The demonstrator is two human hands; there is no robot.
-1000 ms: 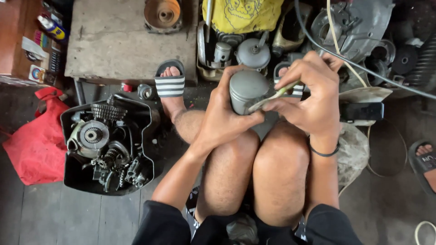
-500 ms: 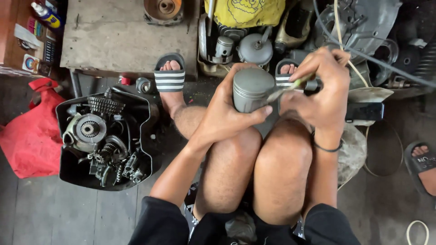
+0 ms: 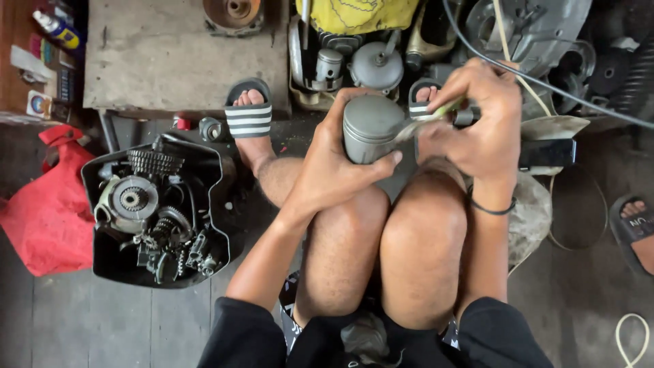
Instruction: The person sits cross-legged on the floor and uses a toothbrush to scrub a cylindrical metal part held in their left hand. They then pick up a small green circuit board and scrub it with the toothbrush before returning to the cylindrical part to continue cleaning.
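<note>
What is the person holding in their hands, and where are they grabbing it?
The left hand wraps around the side of a grey metal piston. The right hand pinches a thin green-handled tool by its handle, its tip against the piston.

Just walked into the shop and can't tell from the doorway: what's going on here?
A person sits low with knees up. The left hand grips a grey metal piston upright above the knees, while the right hand presses a thin flat tool against its upper side. On the floor to the left, a black tub holds gears and engine parts, with a red cloth beside it.
</note>
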